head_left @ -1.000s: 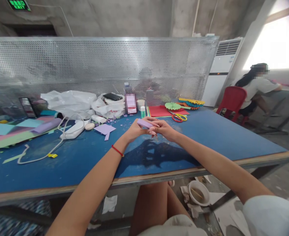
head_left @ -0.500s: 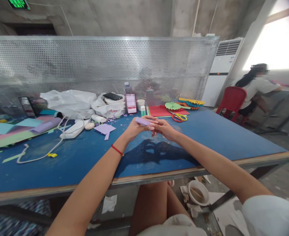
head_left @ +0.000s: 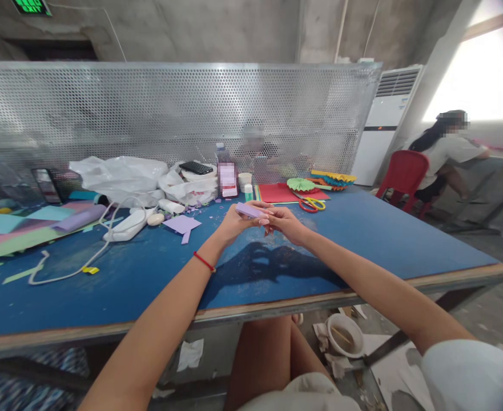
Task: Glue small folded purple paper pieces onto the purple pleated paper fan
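Observation:
Above the blue table point(head_left: 362, 240), a narrow folded strip of purple paper point(head_left: 248, 210) is pinched between my two hands. My left hand point(head_left: 235, 224) is closed round its left part, a red string bracelet on that wrist. At its right end, the fingers of my right hand point(head_left: 289, 225) press on the paper; some fingertips hide one another. Just behind my hands stands a glue stick point(head_left: 248, 194) with a white cap and green body. To the left lie a flat purple paper piece point(head_left: 182, 224) and a small purple strip point(head_left: 186, 236).
Scissors point(head_left: 312, 205) with red and yellow handles lie near red paper point(head_left: 272, 193) and a green pleated paper fan point(head_left: 301, 184). A phone point(head_left: 228, 179) stands upright at the back. A white cable point(head_left: 69, 279) curls at left. Another person point(head_left: 443, 148) sits at far right.
My hands stay almost in place, still holding the folded purple paper. Its tilt shifts very slightly, and nothing else on the table has visibly moved.

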`<state>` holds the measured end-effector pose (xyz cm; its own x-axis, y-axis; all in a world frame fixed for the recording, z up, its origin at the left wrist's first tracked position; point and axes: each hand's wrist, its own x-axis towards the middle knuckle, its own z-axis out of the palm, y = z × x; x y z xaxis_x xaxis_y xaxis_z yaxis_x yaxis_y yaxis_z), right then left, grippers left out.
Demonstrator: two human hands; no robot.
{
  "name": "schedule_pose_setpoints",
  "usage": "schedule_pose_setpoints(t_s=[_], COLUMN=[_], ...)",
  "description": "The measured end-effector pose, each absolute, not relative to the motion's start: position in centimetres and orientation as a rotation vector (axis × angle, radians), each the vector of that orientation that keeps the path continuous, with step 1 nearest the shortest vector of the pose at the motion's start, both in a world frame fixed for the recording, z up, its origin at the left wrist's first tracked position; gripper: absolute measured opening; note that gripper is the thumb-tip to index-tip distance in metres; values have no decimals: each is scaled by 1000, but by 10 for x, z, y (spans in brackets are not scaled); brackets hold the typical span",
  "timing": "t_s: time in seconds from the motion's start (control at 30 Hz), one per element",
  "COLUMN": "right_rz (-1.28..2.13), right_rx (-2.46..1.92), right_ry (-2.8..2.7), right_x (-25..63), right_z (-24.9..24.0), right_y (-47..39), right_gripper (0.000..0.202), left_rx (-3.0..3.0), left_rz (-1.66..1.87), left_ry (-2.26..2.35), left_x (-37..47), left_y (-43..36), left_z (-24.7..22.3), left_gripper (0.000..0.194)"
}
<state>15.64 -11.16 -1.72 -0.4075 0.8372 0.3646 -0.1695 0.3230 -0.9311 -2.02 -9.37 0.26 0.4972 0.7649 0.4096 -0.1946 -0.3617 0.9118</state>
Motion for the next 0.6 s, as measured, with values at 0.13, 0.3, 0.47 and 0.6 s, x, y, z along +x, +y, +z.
schedule_pose_setpoints(t_s=[0.13,0.3,0.47,0.6], right_rz=[1299,1318,1330,1329], right_rx=[-621,-608,-599,-602], right_ry=[-1592,-1573,-1565,-1563], right_x=[157,156,156,156], right_z=[-16,-14,-13,-14], right_y=[-114,-117,-118,-117], right_gripper=[59,58,56,56], left_rx=[1634,1640,1651,1653], left_rz=[1102,1112,1129,1140], left_ry=[492,474,459,459], left_x=[-19,-19,-18,-18], left_y=[-93,-93,-93,-93], left_z=[3,2,2,2], left_gripper=[47,39,36,36])
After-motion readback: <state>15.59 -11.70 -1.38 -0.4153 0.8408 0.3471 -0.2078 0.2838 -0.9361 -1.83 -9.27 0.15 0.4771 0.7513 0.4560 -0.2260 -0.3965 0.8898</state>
